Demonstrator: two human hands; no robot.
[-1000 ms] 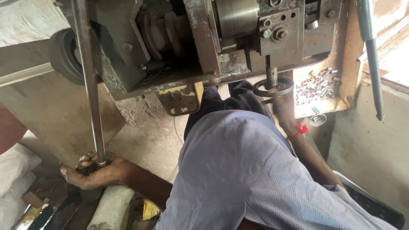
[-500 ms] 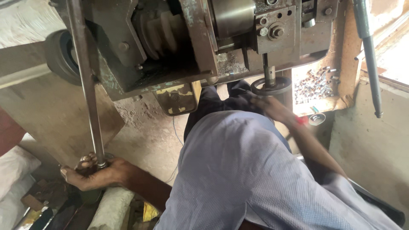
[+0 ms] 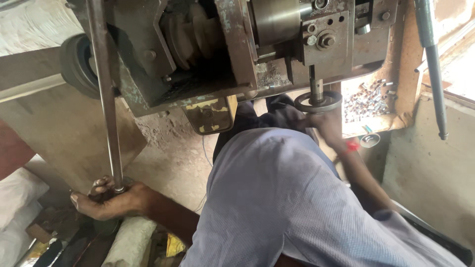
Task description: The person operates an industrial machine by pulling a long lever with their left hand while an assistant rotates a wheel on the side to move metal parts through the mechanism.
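My left hand (image 3: 111, 200) is at the lower left, its fingers closed around the bottom end of a long steel rod (image 3: 106, 99). The rod runs up past the front of a heavy grey machine (image 3: 213, 54). My right hand (image 3: 326, 123) reaches forward under the machine and grips the rim of a small round handwheel (image 3: 318, 102) on a vertical spindle. A red band (image 3: 352, 146) is on that wrist, and the arm is blurred. My light blue shirt (image 3: 282, 198) fills the middle of the view.
A wooden tray (image 3: 368, 101) of several small metal parts sits to the right of the handwheel. A long lever (image 3: 433, 64) hangs at the far right. A black rubber wheel (image 3: 76, 64) is on the machine's left. White sacks (image 3: 17, 198) and clutter lie at the lower left.
My right hand has shifted slightly lower at the handwheel and the arm has moved. My left hand stays on the rod's end. The view has tilted a little.
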